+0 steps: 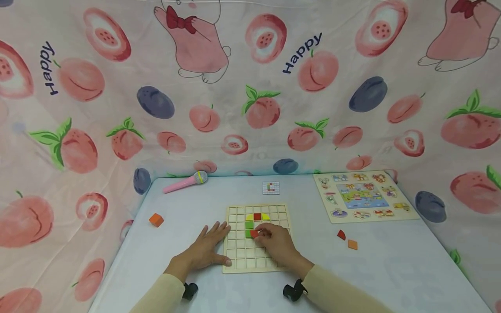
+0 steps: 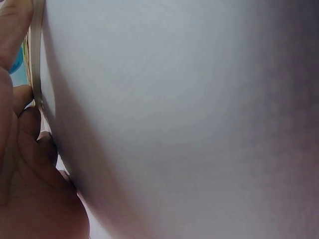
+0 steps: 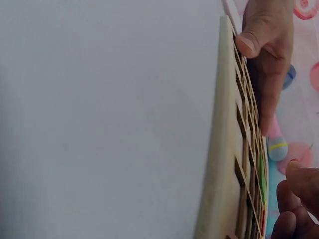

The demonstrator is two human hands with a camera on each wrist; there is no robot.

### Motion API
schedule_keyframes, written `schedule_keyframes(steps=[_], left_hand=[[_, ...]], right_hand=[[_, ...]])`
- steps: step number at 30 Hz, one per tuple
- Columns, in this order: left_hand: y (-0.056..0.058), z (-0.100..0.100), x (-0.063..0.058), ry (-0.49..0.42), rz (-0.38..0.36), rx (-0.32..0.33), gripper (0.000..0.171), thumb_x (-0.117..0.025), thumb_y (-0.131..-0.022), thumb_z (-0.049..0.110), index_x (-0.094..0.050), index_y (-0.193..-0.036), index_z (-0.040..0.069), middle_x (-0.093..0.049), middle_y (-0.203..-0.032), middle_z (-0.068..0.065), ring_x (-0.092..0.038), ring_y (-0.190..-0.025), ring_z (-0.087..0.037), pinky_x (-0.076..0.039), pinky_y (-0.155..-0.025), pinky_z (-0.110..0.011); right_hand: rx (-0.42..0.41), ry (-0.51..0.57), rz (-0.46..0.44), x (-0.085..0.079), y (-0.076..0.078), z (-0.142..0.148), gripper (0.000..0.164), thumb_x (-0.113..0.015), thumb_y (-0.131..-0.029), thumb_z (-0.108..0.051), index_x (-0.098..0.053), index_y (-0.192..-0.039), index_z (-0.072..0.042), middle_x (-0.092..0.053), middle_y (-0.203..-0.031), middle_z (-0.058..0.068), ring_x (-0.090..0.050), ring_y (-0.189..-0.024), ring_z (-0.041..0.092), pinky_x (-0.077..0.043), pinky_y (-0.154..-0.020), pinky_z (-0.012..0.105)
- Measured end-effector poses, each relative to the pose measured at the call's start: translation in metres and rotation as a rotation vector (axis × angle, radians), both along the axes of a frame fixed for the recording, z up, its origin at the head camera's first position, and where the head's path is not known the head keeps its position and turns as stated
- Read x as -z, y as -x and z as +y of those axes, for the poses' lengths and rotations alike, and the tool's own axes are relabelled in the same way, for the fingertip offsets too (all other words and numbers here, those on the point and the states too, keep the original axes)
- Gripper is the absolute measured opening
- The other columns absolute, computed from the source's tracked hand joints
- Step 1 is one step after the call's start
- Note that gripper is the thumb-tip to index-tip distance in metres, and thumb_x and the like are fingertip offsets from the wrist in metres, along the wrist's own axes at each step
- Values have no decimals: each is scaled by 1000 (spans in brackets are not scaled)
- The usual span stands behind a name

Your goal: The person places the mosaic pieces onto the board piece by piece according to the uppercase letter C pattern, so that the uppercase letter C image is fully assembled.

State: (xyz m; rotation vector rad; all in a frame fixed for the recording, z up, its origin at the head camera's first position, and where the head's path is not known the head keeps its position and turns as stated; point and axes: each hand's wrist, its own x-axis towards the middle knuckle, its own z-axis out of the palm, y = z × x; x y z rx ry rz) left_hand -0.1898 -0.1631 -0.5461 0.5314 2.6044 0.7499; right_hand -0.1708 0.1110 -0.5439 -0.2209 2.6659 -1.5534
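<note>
A wooden grid board (image 1: 238,256) lies in the middle of the table. Yellow pieces, a red square (image 1: 257,216) and green squares (image 1: 249,225) sit in its upper cells. My right hand (image 1: 278,241) pinches a small red piece (image 1: 254,234) over the board, at the lower green square. In the right wrist view the fingertips (image 3: 295,172) of that hand show a sliver of red. My left hand (image 1: 207,247) lies with fingers spread at the board's left edge, thumb at the lower corner. The left wrist view shows that hand (image 2: 35,164) against the board's edge.
Beyond the board lies a small pattern card (image 1: 271,188). A pink toy microphone (image 1: 185,182) and an orange cube (image 1: 156,220) are on the left. To the right are a picture puzzle board (image 1: 365,198), a red quarter-round piece (image 1: 341,234) and an orange square (image 1: 352,244).
</note>
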Motion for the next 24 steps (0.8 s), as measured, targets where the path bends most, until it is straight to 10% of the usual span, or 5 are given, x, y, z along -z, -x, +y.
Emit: schedule_keyframes(steps=[24], left_hand=[[0, 0, -1, -1, -4, -6, 113, -89, -76, 56, -33, -167, 19, -20, -177, 0, -6, -166, -25, 4, -135, -54]], right_hand=[[-45, -258, 138, 12, -2, -13, 18, -87, -85, -15, -80, -101, -15, -63, -77, -16, -52, -83, 9, -38, -82, 36]])
